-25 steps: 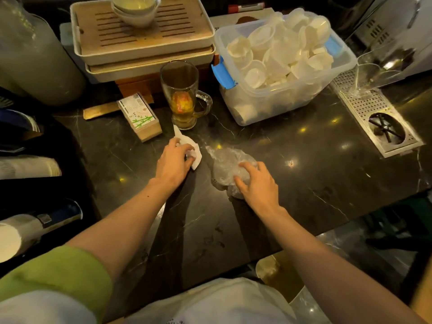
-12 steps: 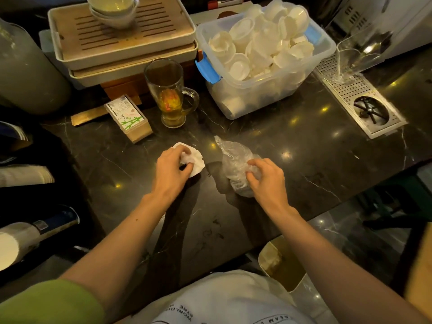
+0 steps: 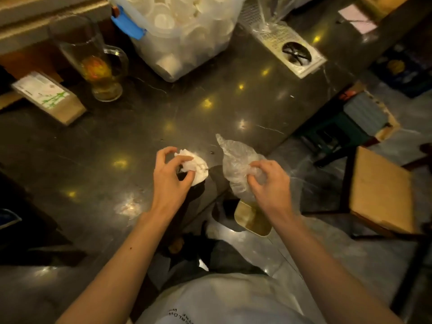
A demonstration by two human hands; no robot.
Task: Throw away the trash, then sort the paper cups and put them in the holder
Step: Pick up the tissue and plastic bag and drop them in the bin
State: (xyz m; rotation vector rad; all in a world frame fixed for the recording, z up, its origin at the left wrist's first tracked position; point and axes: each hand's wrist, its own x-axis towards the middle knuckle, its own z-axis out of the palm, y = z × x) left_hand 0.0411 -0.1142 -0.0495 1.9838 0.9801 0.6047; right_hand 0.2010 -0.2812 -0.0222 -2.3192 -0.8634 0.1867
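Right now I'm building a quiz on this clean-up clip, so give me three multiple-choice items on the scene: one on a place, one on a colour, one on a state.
1. Where is the tub of paper cups?
A. At the far side of the counter, right of the glass mug
B. On the wooden chair
C. On the floor by the bin

2. What colour is the tub's latch?
A. Red
B. Blue
C. Green

3. What is the right hand doing?
A. Resting flat and empty
B. Holding the mug's handle
C. Gripping a crumpled clear plastic bag

Key:
1 A: the tub stands on the dark counter, just right of the glass mug.
2 B: the clip on its near corner is blue.
3 C: its fingers close on the bag, while the left hand pinches a white tissue.
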